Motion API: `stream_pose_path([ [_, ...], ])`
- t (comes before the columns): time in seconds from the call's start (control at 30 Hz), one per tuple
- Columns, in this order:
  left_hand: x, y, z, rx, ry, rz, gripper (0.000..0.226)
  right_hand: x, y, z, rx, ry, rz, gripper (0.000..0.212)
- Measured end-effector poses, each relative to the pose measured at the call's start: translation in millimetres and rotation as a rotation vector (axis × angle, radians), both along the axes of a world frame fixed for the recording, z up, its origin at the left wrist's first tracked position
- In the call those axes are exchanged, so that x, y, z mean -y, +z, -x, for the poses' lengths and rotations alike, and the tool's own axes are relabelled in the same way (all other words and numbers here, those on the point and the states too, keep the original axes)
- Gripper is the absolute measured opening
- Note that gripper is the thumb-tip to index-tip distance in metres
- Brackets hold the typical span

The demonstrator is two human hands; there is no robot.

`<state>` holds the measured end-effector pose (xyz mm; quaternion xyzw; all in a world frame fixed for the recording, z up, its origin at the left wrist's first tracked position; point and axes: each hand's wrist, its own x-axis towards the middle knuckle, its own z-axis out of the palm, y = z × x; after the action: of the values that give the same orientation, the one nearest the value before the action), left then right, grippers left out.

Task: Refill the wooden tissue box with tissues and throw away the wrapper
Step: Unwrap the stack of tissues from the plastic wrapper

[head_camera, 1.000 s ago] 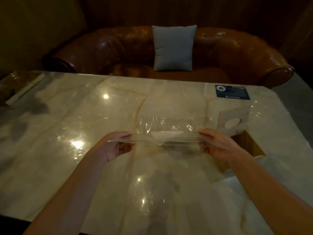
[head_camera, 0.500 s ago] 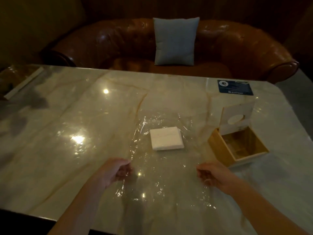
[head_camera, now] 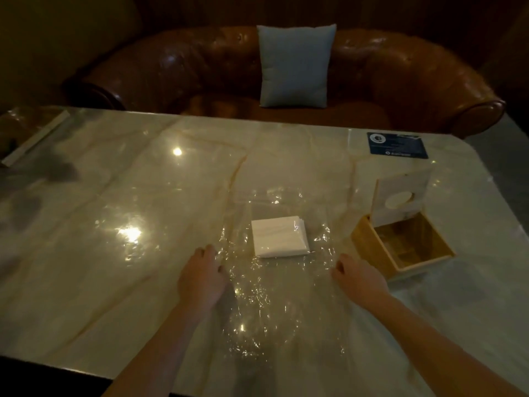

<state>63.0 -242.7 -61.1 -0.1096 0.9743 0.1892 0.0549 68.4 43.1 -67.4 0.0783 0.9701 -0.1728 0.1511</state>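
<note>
A white stack of tissues (head_camera: pixel 279 240) lies on a clear plastic wrapper (head_camera: pixel 257 308), which is spread flat on the marble table (head_camera: pixel 114 267). The wooden tissue box (head_camera: pixel 369 245) stands to the right of the stack. Its lid (head_camera: pixel 400 200), with a round hole, is swung up and the inside looks empty. My left hand (head_camera: pixel 201 277) rests at the wrapper's left edge with loosely spread fingers. My right hand (head_camera: pixel 359 277) hovers at the wrapper's right edge, fingers slightly curled, between the tissues and the box. Neither hand grips anything.
A dark blue card (head_camera: pixel 396 145) lies at the table's far right. A pale strip (head_camera: pixel 34 138) sits at the far left corner. Behind the table stands a brown leather sofa (head_camera: pixel 400 81) with a grey cushion (head_camera: pixel 294 65).
The wrapper, held up and stretched between both hands a second ago, now lies flat with the tissues bare on it. Both hands let go and moved forward toward the stack.
</note>
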Motion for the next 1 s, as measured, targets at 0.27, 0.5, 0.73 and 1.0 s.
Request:
stream_pose_path([
  [0.27, -73, -14, 5, -0.007, -0.257, 0.076, 0.062, 13, -20, 27, -0.096, 0.301, -0.034, 0.053],
  [0.5, -69, -39, 15, 0.127, -0.437, 0.131, 0.082, 23, -38, -2, -0.04, 0.262, -0.276, 0.065],
  [0.73, -35, -24, 52, 0.163, -0.683, 0.188, 0.086, 71, -20, -51, -0.09, 0.487, -0.464, 0.057],
  [1.0, -11, -18, 62, 0.104, -0.757, 0.339, 0.076, 103, -7, -61, 0.055, 0.67, -0.291, 0.034],
])
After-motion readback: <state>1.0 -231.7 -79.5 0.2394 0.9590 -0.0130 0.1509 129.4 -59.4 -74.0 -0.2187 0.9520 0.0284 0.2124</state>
